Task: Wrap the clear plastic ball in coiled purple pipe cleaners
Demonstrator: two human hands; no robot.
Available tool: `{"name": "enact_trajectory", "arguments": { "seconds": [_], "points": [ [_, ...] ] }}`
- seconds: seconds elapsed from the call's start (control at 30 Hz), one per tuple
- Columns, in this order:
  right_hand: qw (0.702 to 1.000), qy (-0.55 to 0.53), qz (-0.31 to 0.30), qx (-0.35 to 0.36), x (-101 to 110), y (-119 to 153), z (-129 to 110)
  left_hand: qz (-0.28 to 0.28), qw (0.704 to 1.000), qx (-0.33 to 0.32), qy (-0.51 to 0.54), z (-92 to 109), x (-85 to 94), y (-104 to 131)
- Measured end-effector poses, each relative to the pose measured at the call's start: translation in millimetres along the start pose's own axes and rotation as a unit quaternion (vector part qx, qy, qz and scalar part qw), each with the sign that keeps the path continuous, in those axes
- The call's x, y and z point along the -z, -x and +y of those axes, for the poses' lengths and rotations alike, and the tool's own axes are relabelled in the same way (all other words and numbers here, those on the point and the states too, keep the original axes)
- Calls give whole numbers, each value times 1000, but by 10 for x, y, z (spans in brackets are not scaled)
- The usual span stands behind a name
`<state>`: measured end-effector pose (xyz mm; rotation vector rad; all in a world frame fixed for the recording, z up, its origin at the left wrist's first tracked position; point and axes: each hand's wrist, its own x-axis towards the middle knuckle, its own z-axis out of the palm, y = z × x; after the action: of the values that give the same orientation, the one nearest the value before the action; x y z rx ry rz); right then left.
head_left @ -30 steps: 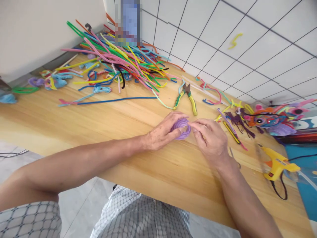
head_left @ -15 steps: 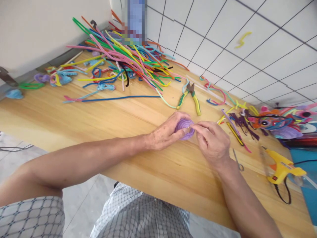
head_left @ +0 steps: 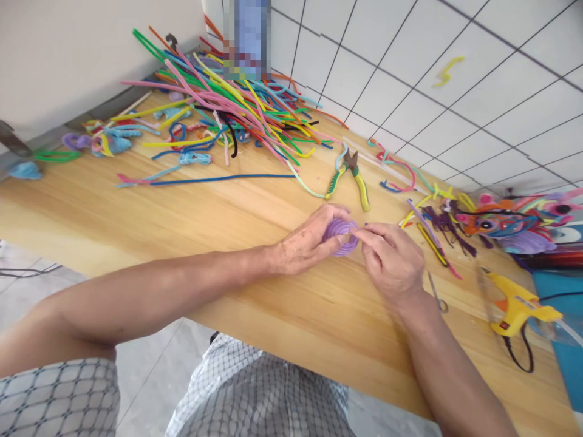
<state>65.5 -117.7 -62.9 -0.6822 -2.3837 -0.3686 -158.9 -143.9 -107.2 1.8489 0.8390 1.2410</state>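
A purple coil of pipe cleaner [head_left: 339,229], wound in rings, is held low over the wooden table. My left hand [head_left: 307,240] wraps round its left side, thumb pressed on the near face and fingers over the far edge. On the coil's right edge, my right hand [head_left: 394,258] pinches with thumb and forefinger; whatever lies between those fingertips is too small to make out. Beyond the coil lie pliers [head_left: 350,173] with yellow and green handles, their jaws spread.
Loose pipe cleaners [head_left: 237,100] in many colours are heaped at the back left. To the right lie a yellow craft knife [head_left: 432,244], scissors [head_left: 438,294] partly visible, and a yellow glue gun [head_left: 519,303] with its cord. Colourful pipe-cleaner figures [head_left: 510,221] stand by the tiled wall.
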Motion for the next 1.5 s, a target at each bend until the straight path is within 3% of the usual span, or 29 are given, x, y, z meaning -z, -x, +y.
{"name": "enact_trajectory", "arguments": {
  "seconds": [0.83, 1.5],
  "points": [
    [1000, 2, -3, 1, 11, 14, -18, 1, 999, 26, 24, 12, -6, 3],
    [999, -24, -9, -35, -8, 23, -87, -29, 999, -10, 38, -35, 58, 35]
  ]
}}
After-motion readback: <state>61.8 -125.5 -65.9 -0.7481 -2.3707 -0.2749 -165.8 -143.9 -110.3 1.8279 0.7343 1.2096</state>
